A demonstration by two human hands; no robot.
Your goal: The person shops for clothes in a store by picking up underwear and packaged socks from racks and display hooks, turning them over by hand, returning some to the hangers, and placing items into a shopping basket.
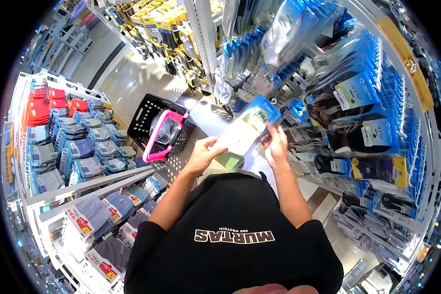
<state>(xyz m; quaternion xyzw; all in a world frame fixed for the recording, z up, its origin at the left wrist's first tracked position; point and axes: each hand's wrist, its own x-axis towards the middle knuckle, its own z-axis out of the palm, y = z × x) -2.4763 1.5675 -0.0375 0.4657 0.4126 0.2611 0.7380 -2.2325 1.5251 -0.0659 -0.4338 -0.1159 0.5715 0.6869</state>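
Observation:
Between my two hands is a flat packet [245, 128] in clear plastic with a blue top and a white and green front, tilted up to the right. My left hand [206, 153] pinches its lower left edge, thumb on the front. My right hand [276, 143] grips its right edge near the blue top. Some of the fingers of both hands are hidden behind the packet. Left of my left hand, a black basket [141, 113] with a pink handle [152, 156] stands on the floor with a clear plastic package inside.
Hooks with blue-topped packets [360, 90] fill the rack on the right. Yellow and black packets [164, 24] hang at the top. On the left, a low white shelf [90, 185] holds folded grey, blue and red goods. Tiled floor [127, 83] shows beyond the basket.

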